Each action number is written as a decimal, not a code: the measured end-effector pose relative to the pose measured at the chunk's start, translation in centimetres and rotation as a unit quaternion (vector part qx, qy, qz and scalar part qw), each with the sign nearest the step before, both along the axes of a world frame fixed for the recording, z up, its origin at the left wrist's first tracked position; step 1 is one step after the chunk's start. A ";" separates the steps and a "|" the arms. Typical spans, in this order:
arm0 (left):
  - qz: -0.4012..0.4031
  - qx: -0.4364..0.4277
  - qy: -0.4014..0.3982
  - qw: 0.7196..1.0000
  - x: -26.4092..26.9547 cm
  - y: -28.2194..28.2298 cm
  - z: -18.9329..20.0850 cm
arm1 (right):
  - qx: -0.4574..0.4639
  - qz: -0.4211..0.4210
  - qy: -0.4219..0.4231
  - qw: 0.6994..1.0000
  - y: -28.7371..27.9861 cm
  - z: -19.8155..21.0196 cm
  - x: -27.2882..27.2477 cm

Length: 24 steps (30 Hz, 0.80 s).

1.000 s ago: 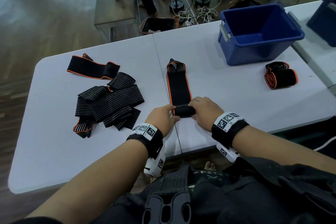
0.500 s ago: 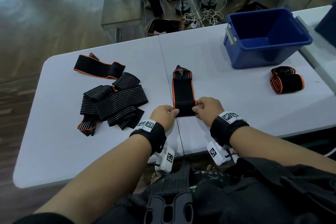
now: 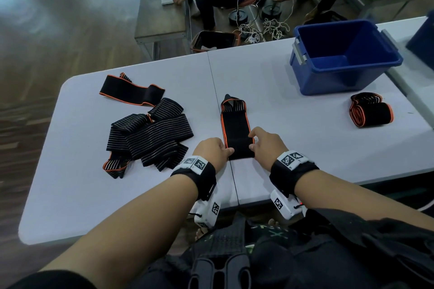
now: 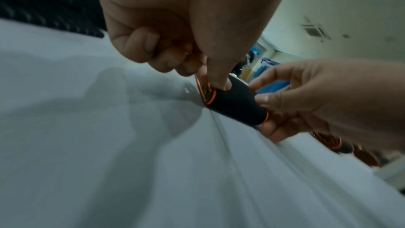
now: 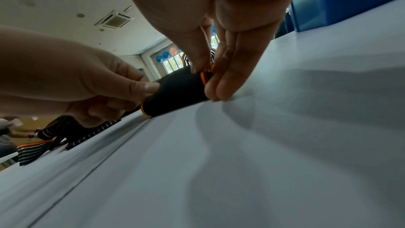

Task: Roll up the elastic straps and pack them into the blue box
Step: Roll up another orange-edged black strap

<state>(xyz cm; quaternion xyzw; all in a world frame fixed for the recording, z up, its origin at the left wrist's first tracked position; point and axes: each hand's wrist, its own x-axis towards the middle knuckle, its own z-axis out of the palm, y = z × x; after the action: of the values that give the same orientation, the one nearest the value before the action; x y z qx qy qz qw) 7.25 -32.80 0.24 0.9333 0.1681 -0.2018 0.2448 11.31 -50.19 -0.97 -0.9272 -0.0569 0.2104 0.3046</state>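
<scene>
A black elastic strap with orange edges lies lengthwise at the table's middle, its near end wound into a small roll. My left hand pinches the roll's left end. My right hand pinches its right end, thumb on top. The blue box stands open at the far right, with nothing visible inside. A finished roll lies on the table in front of it.
A heap of unrolled striped straps lies left of my hands, with one flat black strap behind it. Another blue bin shows at the right edge. Seated people and a bench are beyond the white table.
The roll has moved forward along the strap and grown thicker, so the flat length is shorter. Both hands kept hold of its ends.
</scene>
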 end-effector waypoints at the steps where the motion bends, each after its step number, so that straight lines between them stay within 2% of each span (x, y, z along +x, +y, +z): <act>1: -0.002 0.000 -0.020 1.000 -0.1 0.1 0.2 | -0.010 0.012 -0.007 1.000 0.1 0.1 0.0; 6: -0.099 0.034 -0.111 0.988 -0.2 -0.4 -0.2 | -0.069 0.077 -0.015 0.995 0.4 0.8 0.3; 10: -0.135 0.066 -0.110 0.983 -0.8 -0.5 -1.0 | -0.126 0.142 -0.017 0.982 0.3 2.0 -0.2; 15: -0.111 0.040 -0.083 0.990 -1.3 0.1 -1.2 | -0.151 0.193 0.011 0.969 -0.5 2.5 0.6; 24: -0.079 -0.030 -0.042 0.996 -0.3 1.8 -1.7 | -0.039 0.108 0.051 0.992 -1.1 0.4 1.6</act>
<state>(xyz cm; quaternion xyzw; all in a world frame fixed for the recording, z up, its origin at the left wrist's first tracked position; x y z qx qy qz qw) 6.95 -31.00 -1.46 0.9435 0.0773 -0.1858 0.2633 12.94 -51.28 -0.59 -0.9150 -0.1327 0.2907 0.2462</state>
